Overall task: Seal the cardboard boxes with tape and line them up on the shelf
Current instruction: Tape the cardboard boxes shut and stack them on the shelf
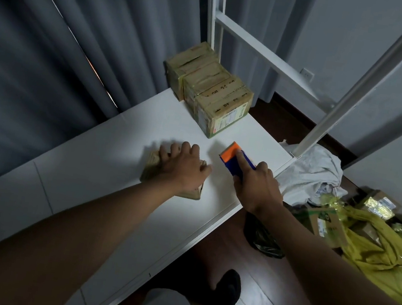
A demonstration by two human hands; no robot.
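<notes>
A small cardboard box point(150, 168) lies on the white shelf board point(104, 164), mostly covered by my left hand point(182, 167), whose fingers curl over its top and far edge. To its right my right hand point(255, 184) grips a blue and orange tape dispenser point(233, 157), index finger stretched along its top, orange end pointing away from me. At the far end of the board a row of three taped cardboard boxes point(212, 88) stands side by side against the white upright.
White shelf uprights point(337, 107) and a crossbar point(261, 54) rise at the back and right. Grey curtains hang at the left. On the dark wood floor to the right lie a white cloth point(314, 174), yellow plastic bags point(376, 246), more boxes and a dark bag point(263, 237).
</notes>
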